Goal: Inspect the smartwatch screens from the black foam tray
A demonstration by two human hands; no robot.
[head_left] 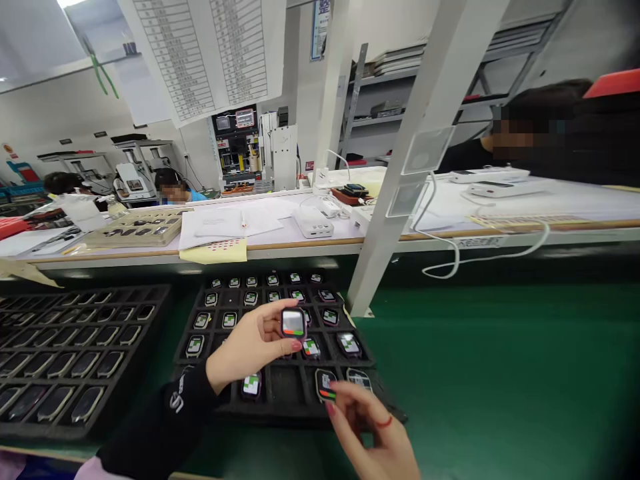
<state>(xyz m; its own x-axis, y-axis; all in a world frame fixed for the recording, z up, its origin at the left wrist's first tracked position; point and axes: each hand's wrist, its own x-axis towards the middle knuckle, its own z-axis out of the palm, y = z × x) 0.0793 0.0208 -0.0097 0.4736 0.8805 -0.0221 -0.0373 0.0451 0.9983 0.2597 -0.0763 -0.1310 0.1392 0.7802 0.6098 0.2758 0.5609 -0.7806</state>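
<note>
My left hand (255, 340) pinches a smartwatch case (293, 323) between thumb and fingers, above a black slotted tray (285, 387). Its screen is lit, pale with a red and green strip along the bottom. At the front row of that tray, my right hand (373, 427) has thumb and index finger closed at the lower right corner of another smartwatch (326, 383), which shows a similar strip. Whether this one is lifted from its slot I cannot tell. Several more lit watches sit in the tray's slots, and one front slot beside them has no watch.
Another black tray (115, 373) of dark-screened watches lies at left on the green mat (490, 373). A white post (395, 187) rises right of the middle tray. The raised shelf behind holds papers, a white box (313, 222) and cables (457, 263). People sit beyond.
</note>
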